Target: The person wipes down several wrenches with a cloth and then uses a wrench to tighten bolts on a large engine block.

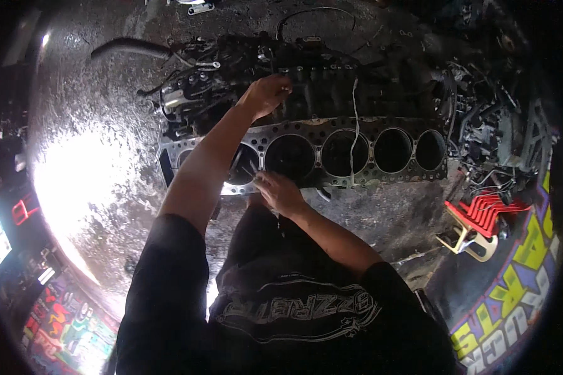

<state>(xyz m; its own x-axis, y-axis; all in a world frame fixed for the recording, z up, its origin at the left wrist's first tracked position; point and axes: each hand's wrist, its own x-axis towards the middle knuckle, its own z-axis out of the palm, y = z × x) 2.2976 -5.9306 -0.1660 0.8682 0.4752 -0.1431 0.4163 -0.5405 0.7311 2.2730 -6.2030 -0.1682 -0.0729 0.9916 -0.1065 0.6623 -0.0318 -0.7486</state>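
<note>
A large engine block [381, 181] lies across the floor in front of me, with a row of several round cylinder bores along its near side. My left hand [268, 95] reaches over it to the dark, greasy far side. Its fingers are curled together, and what they hold, if anything, is hidden. At the block's near edge, beside the second bore from the left, is my right hand [283, 192]. Those fingers are closed around what looks like a thin, slender piece pointing over the bore, too small to name. A pale cord [355, 125] hangs across the block farther right.
A black corrugated hose [131, 47] sticks out at the far left. Tangled wiring and metal parts [488, 134] pile up on the right, near stacked red plastic chairs [491, 212]. Strong light glares off the wet-looking floor [87, 169] at left.
</note>
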